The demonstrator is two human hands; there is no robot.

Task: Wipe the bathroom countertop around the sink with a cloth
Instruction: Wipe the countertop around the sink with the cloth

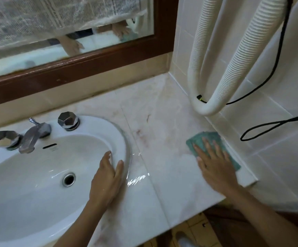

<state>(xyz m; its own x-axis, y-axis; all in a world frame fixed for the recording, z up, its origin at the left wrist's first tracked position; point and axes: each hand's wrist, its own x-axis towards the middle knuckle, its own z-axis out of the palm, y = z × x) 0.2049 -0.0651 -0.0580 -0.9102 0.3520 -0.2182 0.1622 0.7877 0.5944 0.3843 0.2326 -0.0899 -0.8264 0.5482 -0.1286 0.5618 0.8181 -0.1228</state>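
A green cloth point(198, 139) lies flat on the pale marble countertop point(162, 125), tight against the right-hand tiled wall. My right hand point(214, 164) presses on it with fingers spread, covering most of it. My left hand point(107, 179) rests flat on the right rim of the white oval sink point(37, 175), fingers together, holding nothing. A wet glint shows on the counter just right of that hand.
A chrome faucet point(32, 136) with two faceted knobs stands at the sink's back. A white corrugated hose point(207, 107) loops down the right wall to the counter, with a black cord point(269, 127) beside it. A wood-framed mirror point(73, 41) spans the back wall.
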